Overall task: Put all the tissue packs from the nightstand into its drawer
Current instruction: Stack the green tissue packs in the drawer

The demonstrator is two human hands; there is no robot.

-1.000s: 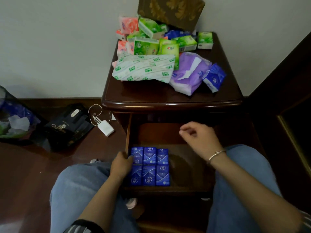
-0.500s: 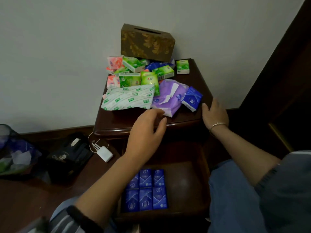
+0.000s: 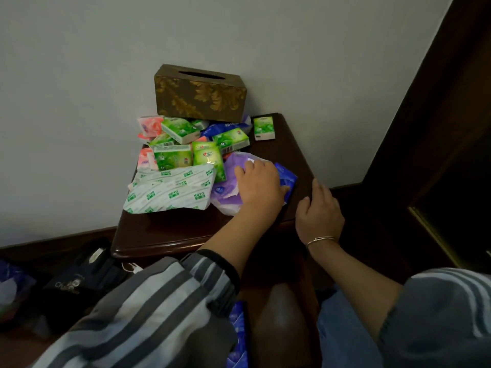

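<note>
Closest to you, the drawer [image 3: 281, 320] sits open under your arms, and a sliver of the blue packs [image 3: 239, 330] in it peeks out past your striped left sleeve [image 3: 159, 314]. Your right hand [image 3: 318, 213] rests on the right edge of the nightstand [image 3: 164, 232], fingers loosely spread and holding nothing.

Your left hand [image 3: 259, 187] is palm-down on the pile. Its fingers are close together and bent over the purple pack [image 3: 228, 179], and the thumb touches the dark blue pack [image 3: 289, 176] just beside it. Can't tell if it's actually gripping either one.

Left of that lies the big white-and-green pack [image 3: 172, 192]. Behind it, green packs [image 3: 207, 155] and pink packs [image 3: 150, 126] are heaped together, with a lone green pack [image 3: 263, 128] apart near the back right corner. The brown-and-gold tissue box [image 3: 199, 94] stands against the wall at the very back.
</note>
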